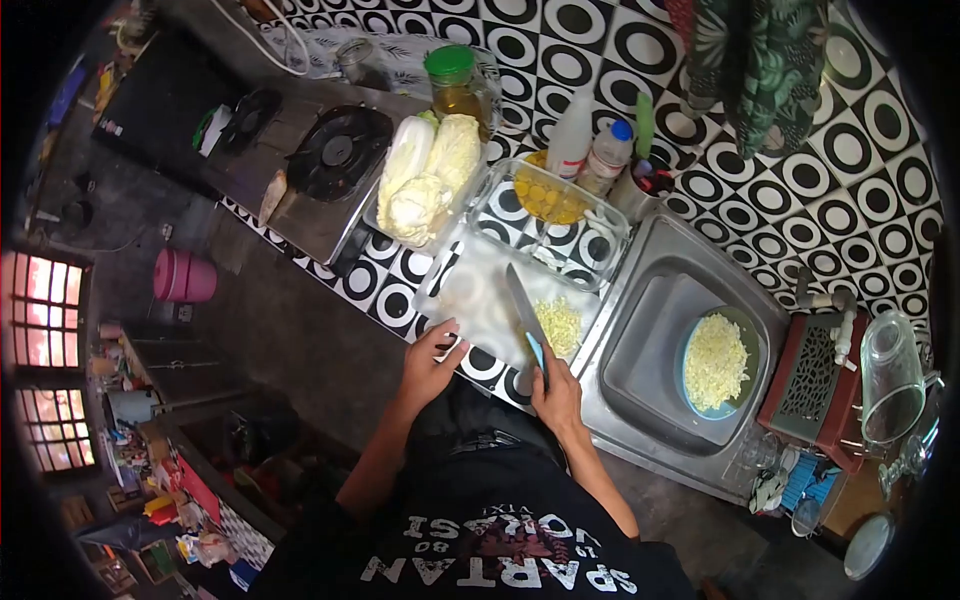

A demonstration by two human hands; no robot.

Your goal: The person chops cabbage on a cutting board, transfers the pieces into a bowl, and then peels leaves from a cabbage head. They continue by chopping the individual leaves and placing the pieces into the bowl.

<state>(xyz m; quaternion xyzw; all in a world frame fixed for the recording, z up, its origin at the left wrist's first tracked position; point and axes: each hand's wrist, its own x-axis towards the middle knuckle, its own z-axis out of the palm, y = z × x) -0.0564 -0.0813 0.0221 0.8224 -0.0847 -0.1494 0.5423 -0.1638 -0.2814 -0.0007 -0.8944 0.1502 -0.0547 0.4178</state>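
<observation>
A kitchen knife (524, 306) is in my right hand (557, 397), its fingers wrapped round the handle and its blade pointing away from me over the white cutting board (470, 285). Finely chopped pale cabbage (560, 328) lies in a small heap on the board, just right of the blade. My left hand (432, 364) is open with fingers apart at the board's near edge, holding nothing. Beyond the board stands a clear plastic container (617, 257). Whole napa cabbages (445, 160) and a cauliflower-like pale head (417, 207) are piled to the left.
At right, a bowl (684, 375) of chopped cabbage sits in the steel sink (640, 335). A stove (300, 215) is on the left. Along the tiled wall stand a green-lidded jar (450, 62), a blue-capped bottle (606, 158) and a white bottle (571, 135).
</observation>
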